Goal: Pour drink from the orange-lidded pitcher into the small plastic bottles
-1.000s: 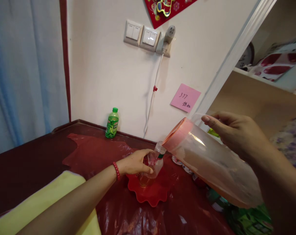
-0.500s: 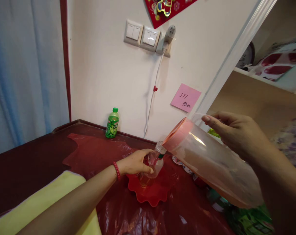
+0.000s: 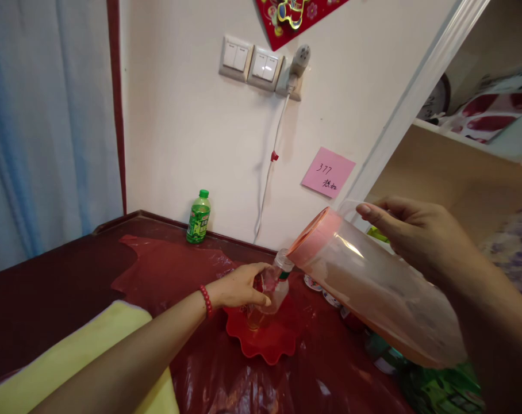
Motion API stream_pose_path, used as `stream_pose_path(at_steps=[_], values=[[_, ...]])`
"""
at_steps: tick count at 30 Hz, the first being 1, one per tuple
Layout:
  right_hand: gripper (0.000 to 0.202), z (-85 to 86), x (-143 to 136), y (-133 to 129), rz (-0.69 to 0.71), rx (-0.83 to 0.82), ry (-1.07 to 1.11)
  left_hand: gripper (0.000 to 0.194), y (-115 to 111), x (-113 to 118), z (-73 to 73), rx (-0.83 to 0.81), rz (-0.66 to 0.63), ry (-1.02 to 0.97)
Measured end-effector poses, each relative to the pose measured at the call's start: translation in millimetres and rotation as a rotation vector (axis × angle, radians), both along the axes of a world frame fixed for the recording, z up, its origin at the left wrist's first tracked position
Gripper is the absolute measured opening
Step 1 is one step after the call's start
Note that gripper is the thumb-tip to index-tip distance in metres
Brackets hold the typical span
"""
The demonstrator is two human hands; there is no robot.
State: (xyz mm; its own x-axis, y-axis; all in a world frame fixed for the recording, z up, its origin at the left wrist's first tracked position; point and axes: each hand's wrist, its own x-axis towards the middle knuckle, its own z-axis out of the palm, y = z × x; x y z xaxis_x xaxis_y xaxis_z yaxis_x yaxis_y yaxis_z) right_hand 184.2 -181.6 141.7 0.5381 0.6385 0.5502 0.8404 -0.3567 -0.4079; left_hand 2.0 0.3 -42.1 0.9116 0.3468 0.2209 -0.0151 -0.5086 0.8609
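A clear bottle stands tilted over a red scalloped dish, some amber liquid low inside it. My left hand, with a red bead bracelet at the wrist, is wrapped round the bottle's side. On the right, my right hand grips the handle of a translucent pitcher with a pink-orange lid. The pitcher is tipped to the left, and its lid edge meets or hangs just over the bottle's open mouth. Whether liquid is flowing between them cannot be made out.
A green-capped bottle stands by the wall. A yellow cloth lies at the lower left, and red plastic sheeting covers part of the dark table. Green packages sit at the lower right, below shelves.
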Motion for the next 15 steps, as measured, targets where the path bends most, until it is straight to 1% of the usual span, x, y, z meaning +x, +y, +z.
stream_pose_path(at_steps=[5,11,15], values=[[0.055,0.5,-0.3,-1.7,-0.017,0.000,0.003,0.069,-0.6,-0.7,1.4,0.000,-0.008,-0.001],[0.053,1.3,-0.3,-1.9,-0.005,-0.002,0.011,0.070,-0.5,-0.4,1.3,0.004,0.008,0.003],[0.054,0.6,0.5,-0.5,-0.004,-0.004,-0.001,0.070,0.2,-0.2,0.9,0.008,-0.003,0.002]])
